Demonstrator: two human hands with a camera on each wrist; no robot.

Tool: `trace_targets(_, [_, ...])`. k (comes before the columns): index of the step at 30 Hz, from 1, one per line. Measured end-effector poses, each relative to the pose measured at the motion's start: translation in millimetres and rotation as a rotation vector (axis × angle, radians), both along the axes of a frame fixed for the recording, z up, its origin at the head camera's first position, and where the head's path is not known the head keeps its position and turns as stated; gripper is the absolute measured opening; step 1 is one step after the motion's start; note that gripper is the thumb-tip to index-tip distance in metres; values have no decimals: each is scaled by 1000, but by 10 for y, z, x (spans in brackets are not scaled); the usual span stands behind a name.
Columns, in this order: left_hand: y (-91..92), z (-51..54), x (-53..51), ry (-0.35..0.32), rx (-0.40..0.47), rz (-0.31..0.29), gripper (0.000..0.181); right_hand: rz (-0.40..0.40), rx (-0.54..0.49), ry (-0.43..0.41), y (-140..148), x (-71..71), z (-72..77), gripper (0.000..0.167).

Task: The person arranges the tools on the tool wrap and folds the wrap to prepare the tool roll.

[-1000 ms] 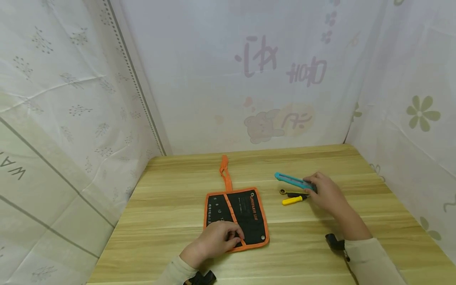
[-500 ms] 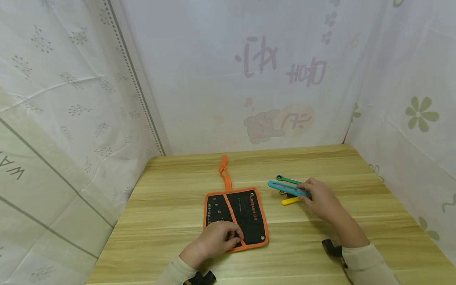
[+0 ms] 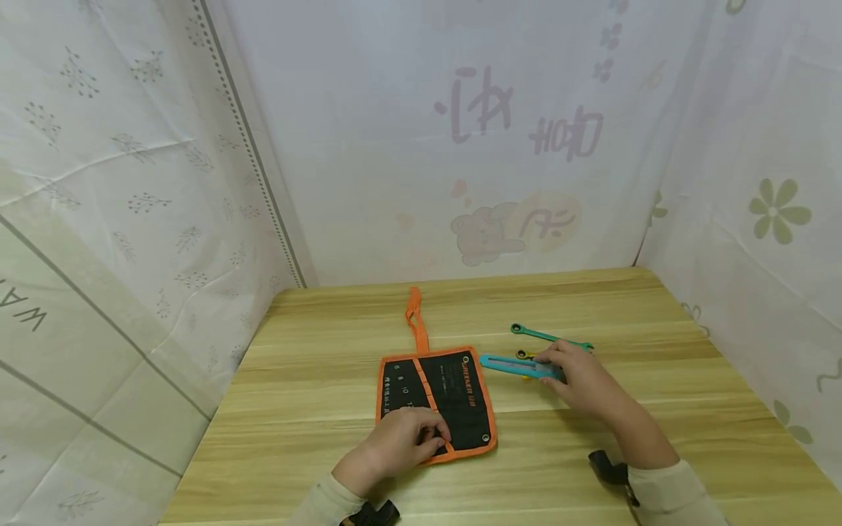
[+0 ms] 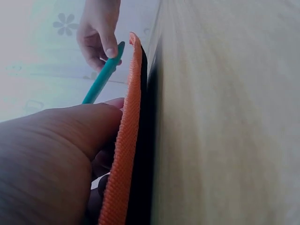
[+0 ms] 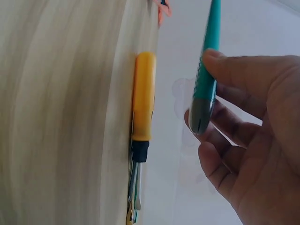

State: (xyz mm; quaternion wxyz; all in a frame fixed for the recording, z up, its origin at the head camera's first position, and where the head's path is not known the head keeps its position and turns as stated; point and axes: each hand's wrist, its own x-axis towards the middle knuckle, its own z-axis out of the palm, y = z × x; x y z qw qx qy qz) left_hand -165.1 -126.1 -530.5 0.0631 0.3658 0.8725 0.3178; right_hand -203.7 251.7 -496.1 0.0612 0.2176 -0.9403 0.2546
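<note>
A black tool pouch [image 3: 463, 409] with orange trim lies flat on the table, its orange strap [image 3: 414, 318] stretched towards the back. My left hand [image 3: 404, 438] is over its lower part and pinches the orange pocket edge between thumb and finger; in the left wrist view the trim [image 4: 125, 140] runs beside the thumb. My right hand [image 3: 579, 376] holds a turquoise utility knife [image 3: 509, 364] by its grey end, thumb on one side and fingers on the other. The knife is above the table, its far tip near the pouch's upper right corner.
Behind the right hand lies a green ratchet wrench [image 3: 536, 333], with a yellowish ratchet wrench [image 3: 524, 354] partly hidden by the hand. A yellow-handled screwdriver [image 5: 143, 96] lies alongside in the right wrist view. Printed cloth [image 3: 368, 146] hangs around the wooden table [image 3: 289, 387].
My right hand has carried the utility knife left and nearer, from above the wrenches to beside the pouch. The green wrench has come into view. My left hand stays in place.
</note>
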Motion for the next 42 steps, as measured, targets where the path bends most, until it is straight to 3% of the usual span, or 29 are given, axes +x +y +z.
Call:
trace_targets(6, [8,4,-1,19,2,-3,12,79,-12,-76,-60,49,2,31])
trace_targets(20, [10,34,19,54,37,-2,11,168,10,-128,-200,120,4,30])
trace_targets(27, [9,13,15,75,36,3,10,177,9,-133,-273,165,33,29])
trace_targets(42, [-10,-7,14,82,56,13,9,271,41,-134,-318,161,-66,29])
